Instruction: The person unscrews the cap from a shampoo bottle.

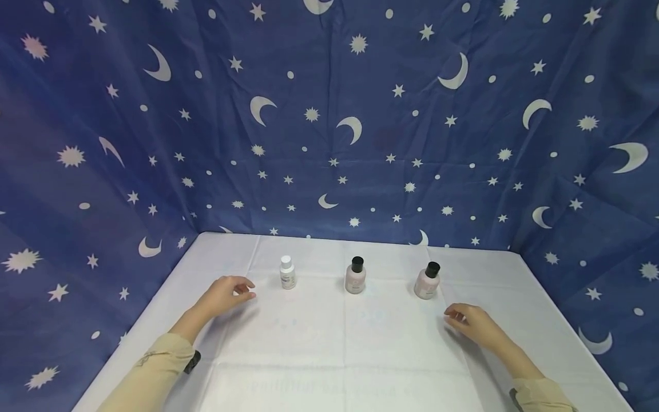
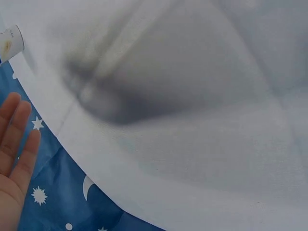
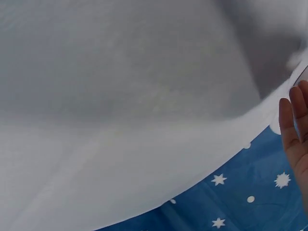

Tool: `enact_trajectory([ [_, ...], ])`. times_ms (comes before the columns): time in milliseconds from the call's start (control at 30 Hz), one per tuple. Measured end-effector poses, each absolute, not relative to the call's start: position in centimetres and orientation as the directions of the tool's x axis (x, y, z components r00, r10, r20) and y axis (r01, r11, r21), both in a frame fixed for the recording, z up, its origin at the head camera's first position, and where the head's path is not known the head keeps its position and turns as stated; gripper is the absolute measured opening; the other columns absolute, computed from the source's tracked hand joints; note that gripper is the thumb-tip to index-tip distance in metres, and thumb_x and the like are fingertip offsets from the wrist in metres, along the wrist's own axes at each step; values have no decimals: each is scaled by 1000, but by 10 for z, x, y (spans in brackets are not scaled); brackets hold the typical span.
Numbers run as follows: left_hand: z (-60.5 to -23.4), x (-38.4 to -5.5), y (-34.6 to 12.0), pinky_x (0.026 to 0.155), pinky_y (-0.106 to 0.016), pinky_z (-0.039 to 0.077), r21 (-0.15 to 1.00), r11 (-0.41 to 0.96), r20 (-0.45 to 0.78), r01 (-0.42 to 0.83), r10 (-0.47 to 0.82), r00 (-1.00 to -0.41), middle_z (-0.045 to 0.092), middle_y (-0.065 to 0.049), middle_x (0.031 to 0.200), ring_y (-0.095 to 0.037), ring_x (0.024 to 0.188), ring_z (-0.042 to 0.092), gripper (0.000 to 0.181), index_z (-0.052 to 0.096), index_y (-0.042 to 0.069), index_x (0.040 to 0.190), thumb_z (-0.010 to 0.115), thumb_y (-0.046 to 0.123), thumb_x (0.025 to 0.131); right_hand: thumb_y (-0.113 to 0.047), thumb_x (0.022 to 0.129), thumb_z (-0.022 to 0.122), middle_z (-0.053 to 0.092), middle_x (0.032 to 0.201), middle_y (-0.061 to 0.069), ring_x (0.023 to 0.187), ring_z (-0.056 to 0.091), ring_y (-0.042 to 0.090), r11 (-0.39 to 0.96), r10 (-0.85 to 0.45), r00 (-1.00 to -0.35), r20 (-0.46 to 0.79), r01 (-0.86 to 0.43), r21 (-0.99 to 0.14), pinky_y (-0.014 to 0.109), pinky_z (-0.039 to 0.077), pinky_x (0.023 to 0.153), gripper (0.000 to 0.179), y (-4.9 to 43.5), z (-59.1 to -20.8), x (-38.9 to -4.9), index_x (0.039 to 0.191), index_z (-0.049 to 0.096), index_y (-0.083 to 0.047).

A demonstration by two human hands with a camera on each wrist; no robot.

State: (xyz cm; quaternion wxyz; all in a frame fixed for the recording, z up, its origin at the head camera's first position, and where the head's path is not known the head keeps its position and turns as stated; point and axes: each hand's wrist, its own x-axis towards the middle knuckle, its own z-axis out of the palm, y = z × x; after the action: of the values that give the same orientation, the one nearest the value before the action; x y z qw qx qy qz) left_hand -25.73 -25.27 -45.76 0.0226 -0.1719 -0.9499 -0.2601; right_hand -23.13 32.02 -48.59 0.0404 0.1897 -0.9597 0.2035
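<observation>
- White-capped bottle (image 1: pixel 288 277): 1. Location: toward the far edge of the table (image 1: pixel 278 349), closest of the row to the left edge.
- Black-capped bottles (image 1: pixel 355 281) (image 1: pixel 426 286): 2. Location: one about midway between the left and right edges, one farther toward the right edge.
- Bottles, total: 3.
- White cap (image 1: pixel 286 260): 1.
- Black caps (image 1: pixel 357 262) (image 1: pixel 433 268): 2.
- Hands, total: 2. Left hand (image 1: pixel 223 296) near the left edge, right hand (image 1: pixel 476 325) toward the right edge.
- Sleeves (image 1: pixel 149 375) (image 1: pixel 546 395): 2.

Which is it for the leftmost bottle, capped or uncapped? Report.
Capped: a white cap sits atop the small white bottle in the head view. How tightly it is closed, I cannot tell.
</observation>
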Motion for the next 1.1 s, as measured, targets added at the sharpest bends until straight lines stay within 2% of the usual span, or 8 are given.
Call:
enact_trajectory([
  [233,-452,-262,-248,82,-46,53,503,793,144,344,315,-938,70,-14,98,-29,90,65,26,69,0,102,69,20,86,-7,83,67,70,89,3,78,61,16,836,-382,-909,168,-418,-356,33,55,70,11,300,-478,-232,93,69,-4],
  [400,-448,-266,-244,83,-46,53,495,789,141,363,339,-930,70,-18,102,-30,90,65,27,68,-3,104,68,17,86,-7,83,69,70,91,2,80,62,18,811,-441,-877,193,-481,-332,32,55,69,13,287,-473,-232,95,69,-5],
  [733,-442,-269,-235,84,-47,53,503,795,119,341,326,-938,69,-18,103,-30,92,65,29,67,-2,106,68,19,86,-11,84,69,70,91,2,81,62,19,750,-519,-823,229,-568,-339,29,54,68,15,268,-468,-235,98,68,-5],
  [1100,-433,-277,-224,85,-48,52,481,819,147,314,277,-949,69,-18,102,-32,94,65,31,66,-1,110,68,20,86,-9,84,68,70,93,6,84,64,20,685,-594,-775,217,-628,-369,32,56,74,16,235,-458,-244,99,68,-2],
])
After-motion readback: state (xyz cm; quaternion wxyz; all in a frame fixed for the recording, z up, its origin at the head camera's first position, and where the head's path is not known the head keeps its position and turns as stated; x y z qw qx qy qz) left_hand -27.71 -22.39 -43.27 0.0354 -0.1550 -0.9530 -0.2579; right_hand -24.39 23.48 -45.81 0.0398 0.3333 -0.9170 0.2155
